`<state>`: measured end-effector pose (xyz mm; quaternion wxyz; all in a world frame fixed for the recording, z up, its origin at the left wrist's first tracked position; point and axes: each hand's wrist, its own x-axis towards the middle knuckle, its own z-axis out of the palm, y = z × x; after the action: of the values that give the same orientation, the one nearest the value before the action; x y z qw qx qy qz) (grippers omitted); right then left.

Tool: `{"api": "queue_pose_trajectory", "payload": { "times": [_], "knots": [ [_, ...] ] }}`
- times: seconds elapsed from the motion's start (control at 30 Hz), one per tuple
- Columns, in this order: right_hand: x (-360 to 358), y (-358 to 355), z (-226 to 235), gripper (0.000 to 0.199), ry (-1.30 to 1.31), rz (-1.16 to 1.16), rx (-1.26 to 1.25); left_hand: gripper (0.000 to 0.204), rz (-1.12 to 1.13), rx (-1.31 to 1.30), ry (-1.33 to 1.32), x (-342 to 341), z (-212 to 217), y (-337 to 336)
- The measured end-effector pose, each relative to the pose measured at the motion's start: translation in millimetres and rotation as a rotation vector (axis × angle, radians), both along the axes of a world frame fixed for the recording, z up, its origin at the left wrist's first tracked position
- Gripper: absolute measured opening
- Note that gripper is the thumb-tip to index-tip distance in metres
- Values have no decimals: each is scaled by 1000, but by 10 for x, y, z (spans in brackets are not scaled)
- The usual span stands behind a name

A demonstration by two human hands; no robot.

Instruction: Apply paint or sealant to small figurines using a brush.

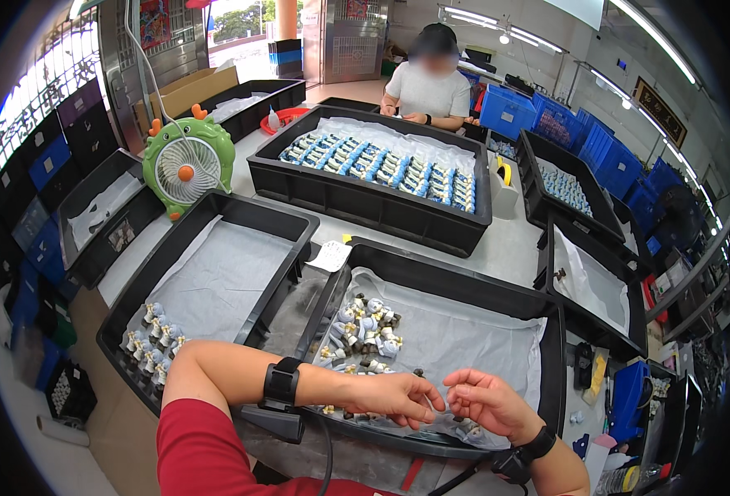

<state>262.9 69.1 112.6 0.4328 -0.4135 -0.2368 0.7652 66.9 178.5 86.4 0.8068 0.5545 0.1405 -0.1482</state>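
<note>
Two hands meet over the near edge of the black tray (pixel 546 331): your left hand (pixel 398 397) pinches something too small to tell, your right hand (pixel 485 403) is half-open beside it. Small figurines (pixel 365 326) lie just beyond your fingers. You seem to be sorting; next pick needs care.

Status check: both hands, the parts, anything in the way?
Left hand and right hand fingertip to fingertip over the near black tray, pinching something too small to tell. Small figurines piled just beyond. Nothing between.
</note>
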Motion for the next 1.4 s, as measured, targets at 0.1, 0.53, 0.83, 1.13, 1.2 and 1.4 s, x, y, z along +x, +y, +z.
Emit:
{"api": "queue_pose_trajectory", "payload": {
  "times": [0.1,0.53,0.83,1.13,1.2,1.4],
  "knots": [
    [-45,-4,41,26,-18,67,-13,39,42,9,-16,-4,-1,-10],
    [-41,-11,15,26,30,90,-11,41,17,-12,-1,-3,53,4],
    [-20,6,-6,27,11,64,-25,39,21,-26,9,-17,88,13],
    [-13,-2,-25,26,-16,64,-13,40,5,-16,5,-9,46,26],
    [-14,2,-33,26,-20,67,-21,40,-15,-7,18,-11,36,47],
    [-11,-2,-24,25,-14,56,-28,39,-22,4,39,-14,46,56]
  ]
}}
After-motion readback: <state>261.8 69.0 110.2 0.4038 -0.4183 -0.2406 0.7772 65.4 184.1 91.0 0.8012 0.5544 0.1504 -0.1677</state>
